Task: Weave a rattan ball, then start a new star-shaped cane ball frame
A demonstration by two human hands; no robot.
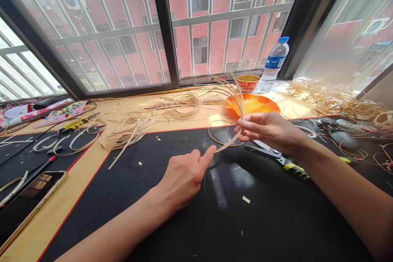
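Pale, thin cane strips curve upward in a bundle above the black mat. My right hand pinches them between thumb and fingers near the middle of the bend. At their lower end is my left hand, closed, with its thumb and index finger against the strips; its other fingers are curled and partly hidden. A loop of cane lies on the mat just behind the hands. Beneath my right wrist rest shears with yellow and black handles.
Cane coils lie at left, with another coil farther back. An orange dish, red cup and water bottle stand near the window. A phone lies at left; tangled cane at right.
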